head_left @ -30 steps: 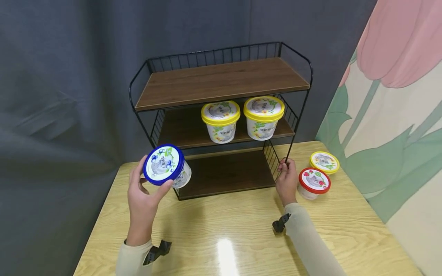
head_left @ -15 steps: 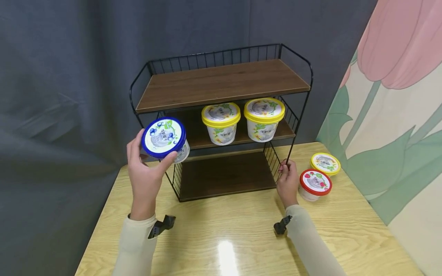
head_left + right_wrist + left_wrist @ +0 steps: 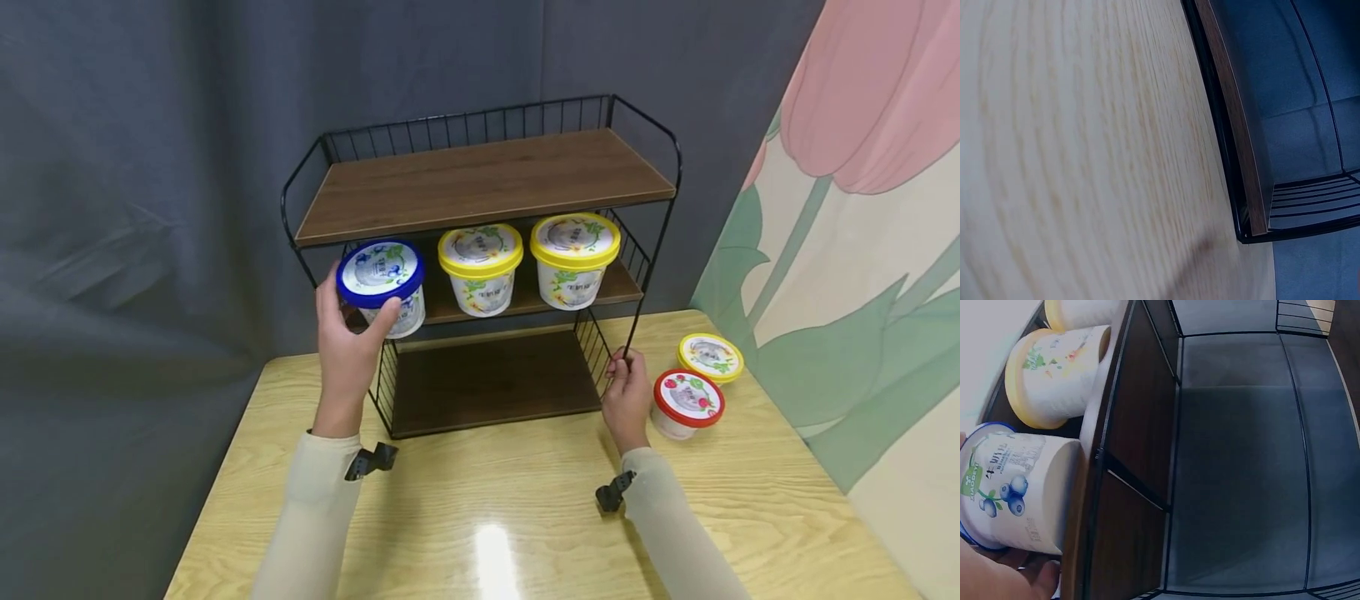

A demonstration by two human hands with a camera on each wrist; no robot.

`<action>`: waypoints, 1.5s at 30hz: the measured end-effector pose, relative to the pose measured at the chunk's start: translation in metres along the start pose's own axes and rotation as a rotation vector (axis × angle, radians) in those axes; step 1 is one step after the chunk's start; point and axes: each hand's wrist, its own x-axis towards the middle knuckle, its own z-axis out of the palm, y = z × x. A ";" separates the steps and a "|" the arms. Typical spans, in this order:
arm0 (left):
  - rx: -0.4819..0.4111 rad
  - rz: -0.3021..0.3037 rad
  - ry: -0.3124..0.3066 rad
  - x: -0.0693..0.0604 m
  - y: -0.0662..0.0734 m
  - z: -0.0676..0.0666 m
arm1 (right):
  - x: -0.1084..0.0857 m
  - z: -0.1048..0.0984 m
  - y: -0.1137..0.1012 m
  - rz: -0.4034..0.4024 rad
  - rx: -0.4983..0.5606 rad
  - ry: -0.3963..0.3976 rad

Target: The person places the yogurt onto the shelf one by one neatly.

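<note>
Left grip (image 3: 345, 354) pinching a white round tub with a blue lid (image 3: 384, 283).
Tub at the brown wooden middle shelf's (image 3: 527, 293) 9 o'clock end; 2 yellow-lidded white round tubs (image 3: 482, 279) toward 3 o'clock. Right grip (image 3: 627, 402) pinching a black metal post (image 3: 634, 325) at 4 o'clock.

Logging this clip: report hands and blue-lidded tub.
Left hand grips blue-lidded tub at middle shelf. Right hand grips rack. Two yellow-lidded tubs alongside; none seen blocking.

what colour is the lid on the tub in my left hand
The lid is blue round the edge, white and printed on top; clearest in the head view.
</note>
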 end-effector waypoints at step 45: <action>-0.097 -0.140 -0.305 0.025 -0.001 -0.006 | 0.001 -0.013 -0.038 0.054 0.111 -0.095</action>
